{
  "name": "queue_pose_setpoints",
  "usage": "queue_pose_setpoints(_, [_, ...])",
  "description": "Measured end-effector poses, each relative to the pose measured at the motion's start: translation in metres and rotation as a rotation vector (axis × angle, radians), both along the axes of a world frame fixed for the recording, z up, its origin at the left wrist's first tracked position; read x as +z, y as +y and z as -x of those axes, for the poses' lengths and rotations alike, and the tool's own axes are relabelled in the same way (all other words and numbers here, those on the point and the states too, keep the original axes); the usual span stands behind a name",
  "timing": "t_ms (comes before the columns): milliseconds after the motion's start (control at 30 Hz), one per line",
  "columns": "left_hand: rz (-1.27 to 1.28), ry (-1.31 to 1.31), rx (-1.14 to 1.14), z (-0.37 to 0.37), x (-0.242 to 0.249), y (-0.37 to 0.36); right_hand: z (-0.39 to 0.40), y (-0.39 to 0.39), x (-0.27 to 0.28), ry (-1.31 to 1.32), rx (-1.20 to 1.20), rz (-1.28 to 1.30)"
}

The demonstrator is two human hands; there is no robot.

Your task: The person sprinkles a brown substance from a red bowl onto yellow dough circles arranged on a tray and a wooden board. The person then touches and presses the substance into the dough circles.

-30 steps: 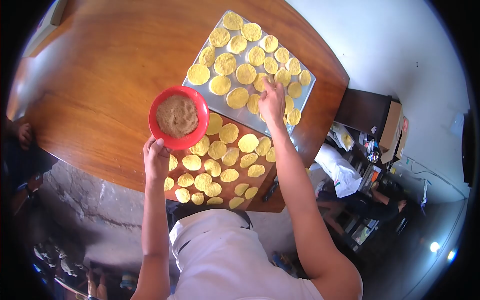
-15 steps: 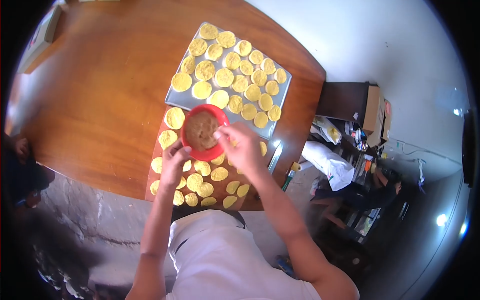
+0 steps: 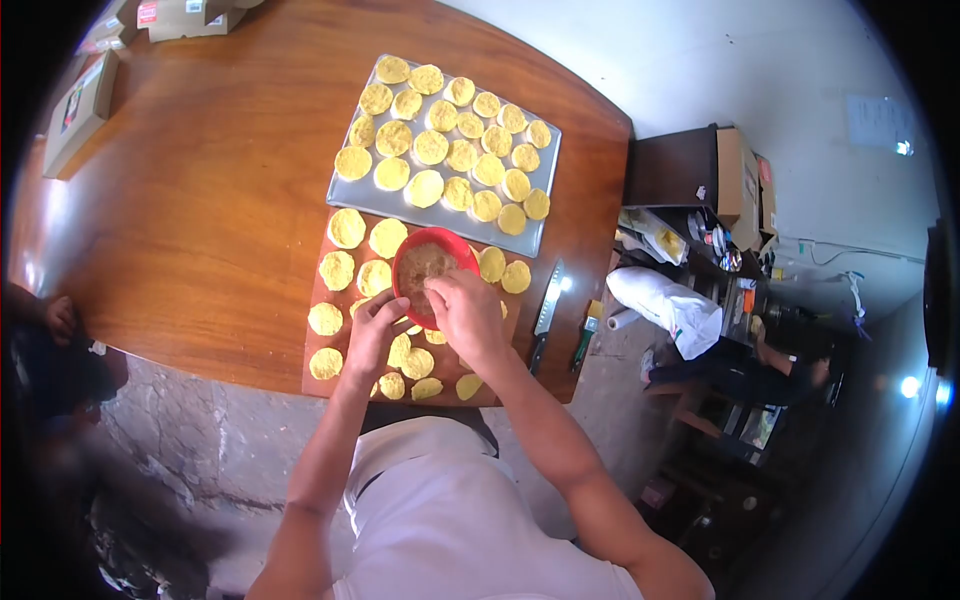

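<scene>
My left hand [image 3: 377, 330] grips the lower left rim of a red bowl [image 3: 471, 262]. A brown, crumbly or paste-like filling [image 3: 424, 262] lies inside it. The fingers of my right hand [image 3: 468, 310] are drawn together and reach into the bowl at the filling; whatever they pinch is hidden. Under and around the bowl, round yellow cake-like discs [image 3: 346, 229] are spread on a reddish-brown board [image 3: 318, 290]. Beyond it, a metal tray [image 3: 345, 192] carries many more yellow discs [image 3: 430, 147] in rows.
A knife [image 3: 547, 310] and a green-handled brush [image 3: 586, 337] lie to the right of the board. Cardboard boxes [image 3: 80, 115] stand at the table's far left. One person [image 3: 665, 305] is near shelves on the right; another person's hand [image 3: 61, 318] shows at the left edge.
The bowl has moved right and slightly toward me, with my left hand still on it. My right hand has lowered its fingers into the filling. The view has shifted a little.
</scene>
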State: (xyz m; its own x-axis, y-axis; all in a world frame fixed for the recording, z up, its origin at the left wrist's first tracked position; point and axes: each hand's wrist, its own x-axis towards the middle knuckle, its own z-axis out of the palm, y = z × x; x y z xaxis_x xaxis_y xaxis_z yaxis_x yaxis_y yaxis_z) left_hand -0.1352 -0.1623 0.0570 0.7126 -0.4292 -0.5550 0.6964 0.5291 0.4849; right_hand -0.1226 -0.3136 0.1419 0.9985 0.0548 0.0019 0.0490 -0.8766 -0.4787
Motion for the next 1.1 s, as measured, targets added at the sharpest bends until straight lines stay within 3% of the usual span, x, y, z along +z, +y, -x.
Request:
queue_pose_setpoints(133, [0.018,-0.014,0.007,-0.003,0.003,-0.011,-0.006,-0.012,0.009,0.087,-0.126,-0.194])
queue_pose_setpoints(300, [0.044,-0.022,-0.012,-0.013,0.006,-0.033,-0.017,-0.037,0.013,0.129,-0.199,-0.238])
queue_pose_setpoints(400, [0.083,-0.008,0.013,-0.021,0.002,-0.043,-0.033,-0.062,0.005,0.206,-0.285,-0.429])
queue_pose_setpoints(533, [0.020,-0.012,0.031,-0.026,-0.005,-0.036,-0.083,-0.084,0.002,0.123,-0.337,-0.453])
queue_pose_setpoints(700, [-0.024,-0.038,0.088,-0.029,-0.009,-0.023,-0.153,-0.100,-0.039,0.123,-0.299,-0.210])
queue_pose_setpoints(1100, [0.007,-0.029,0.117,-0.026,-0.018,-0.006,-0.216,-0.120,-0.133,0.243,-0.286,-0.143])
